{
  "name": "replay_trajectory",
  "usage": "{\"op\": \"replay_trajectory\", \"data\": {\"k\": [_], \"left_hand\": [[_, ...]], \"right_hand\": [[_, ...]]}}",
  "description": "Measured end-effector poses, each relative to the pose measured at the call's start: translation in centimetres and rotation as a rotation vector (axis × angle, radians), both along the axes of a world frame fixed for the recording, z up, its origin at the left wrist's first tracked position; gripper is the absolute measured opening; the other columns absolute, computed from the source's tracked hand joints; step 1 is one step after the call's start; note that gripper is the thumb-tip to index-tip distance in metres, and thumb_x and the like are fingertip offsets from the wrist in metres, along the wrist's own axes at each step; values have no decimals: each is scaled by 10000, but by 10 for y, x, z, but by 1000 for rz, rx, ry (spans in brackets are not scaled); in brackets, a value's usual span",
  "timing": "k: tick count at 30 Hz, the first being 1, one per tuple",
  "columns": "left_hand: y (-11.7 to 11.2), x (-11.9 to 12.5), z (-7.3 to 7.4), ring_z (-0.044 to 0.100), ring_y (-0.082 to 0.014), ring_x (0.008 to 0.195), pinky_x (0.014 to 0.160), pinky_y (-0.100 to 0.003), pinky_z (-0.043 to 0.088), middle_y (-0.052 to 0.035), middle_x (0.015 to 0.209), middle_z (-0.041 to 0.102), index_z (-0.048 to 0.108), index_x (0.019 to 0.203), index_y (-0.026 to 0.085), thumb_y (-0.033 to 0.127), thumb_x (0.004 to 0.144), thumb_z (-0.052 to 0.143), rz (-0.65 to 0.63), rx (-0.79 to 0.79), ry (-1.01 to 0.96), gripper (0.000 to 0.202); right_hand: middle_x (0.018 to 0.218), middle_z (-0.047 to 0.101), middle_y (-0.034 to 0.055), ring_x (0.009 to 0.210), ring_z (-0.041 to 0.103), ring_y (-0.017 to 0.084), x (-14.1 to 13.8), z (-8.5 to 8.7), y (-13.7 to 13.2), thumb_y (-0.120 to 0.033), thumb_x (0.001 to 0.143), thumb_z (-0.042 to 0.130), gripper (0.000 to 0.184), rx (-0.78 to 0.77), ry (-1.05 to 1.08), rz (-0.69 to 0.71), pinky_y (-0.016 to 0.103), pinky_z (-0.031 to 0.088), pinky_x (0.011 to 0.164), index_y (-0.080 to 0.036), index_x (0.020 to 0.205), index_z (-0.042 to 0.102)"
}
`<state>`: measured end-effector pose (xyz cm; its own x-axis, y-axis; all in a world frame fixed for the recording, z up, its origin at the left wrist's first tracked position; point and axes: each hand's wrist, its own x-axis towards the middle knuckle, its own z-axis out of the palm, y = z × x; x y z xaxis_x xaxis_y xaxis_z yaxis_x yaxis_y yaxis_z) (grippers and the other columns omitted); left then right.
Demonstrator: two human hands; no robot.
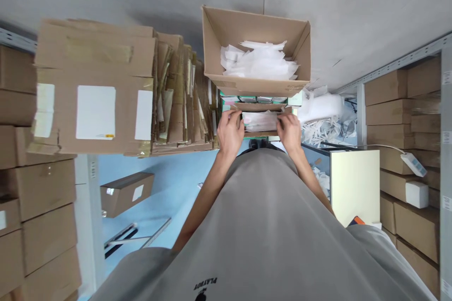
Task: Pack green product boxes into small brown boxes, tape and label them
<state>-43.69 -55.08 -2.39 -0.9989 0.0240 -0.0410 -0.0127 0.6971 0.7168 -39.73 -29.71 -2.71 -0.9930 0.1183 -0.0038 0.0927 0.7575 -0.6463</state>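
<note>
A small open cardboard box [259, 106] sits in front of my body, with a white-wrapped packet [260, 121] lying lengthwise inside it. My left hand [230, 132] is over the box's left end, fingers curled in at the packet's left edge. At the opposite end, my right hand [289, 132] has its thumb and fingers bent onto the packet's right edge. Both hands hide the box's short ends. Just beyond stands a larger open cardboard box [256, 85] holding a heap of white foam sheets [259, 62].
Left of the hands is a thick row of flattened cartons [95, 66]. White packing material [323, 106] lies to the right, near a pale cabinet panel [355, 188]. Shelves with stacked boxes [49, 188] flank both sides. A power strip [414, 164] hangs at right.
</note>
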Motion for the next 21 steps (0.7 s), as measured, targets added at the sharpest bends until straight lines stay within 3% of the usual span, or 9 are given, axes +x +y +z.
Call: {"op": "replay_trajectory", "data": {"k": [4,8,11,14,17,21], "left_hand": [[-13,2,3,667,-391,1396,1208,-500,530,-166,1416,674,736,1354,225,270,940,823,147,-60,19,425],[-21,2,-1,732,-441,1241,1123,-550,561,-200,1251,749,761,1118,196,383,966,762,130,-188,-121,241],[-26,1,-8,762,-420,1144,1061,-527,575,-181,1122,787,744,950,224,390,984,702,109,-221,-143,175],[-31,-1,-12,774,-381,1053,984,-485,583,-156,1049,799,722,865,248,365,960,689,103,-223,-133,154],[-36,-1,-10,770,-344,988,935,-447,580,-122,977,789,721,852,260,357,954,685,68,-224,-98,145],[-31,2,-4,758,-302,921,905,-417,570,-97,939,783,741,888,253,374,984,670,-72,-202,-58,170]], "right_hand": [[1323,727,176,1299,607,378,12,3,26,-446,1060,698,281,62,106,-288,590,497,1213,-232,1235,750],[1135,760,146,1157,639,359,19,-10,30,-357,970,744,132,77,-20,-340,548,514,1156,-232,1015,743],[1117,767,153,1166,642,358,23,-18,19,-255,931,715,32,64,-67,-362,527,509,1146,-235,910,726],[1116,775,150,1183,646,353,29,-19,9,-223,929,685,71,42,-57,-421,515,507,1150,-247,868,710],[1120,791,139,1180,664,343,44,-14,6,-210,921,676,95,19,-38,-482,513,506,1163,-258,841,693],[1089,804,126,1161,688,347,83,-3,10,-218,907,682,135,-23,-18,-601,534,508,1167,-276,787,660]]}}
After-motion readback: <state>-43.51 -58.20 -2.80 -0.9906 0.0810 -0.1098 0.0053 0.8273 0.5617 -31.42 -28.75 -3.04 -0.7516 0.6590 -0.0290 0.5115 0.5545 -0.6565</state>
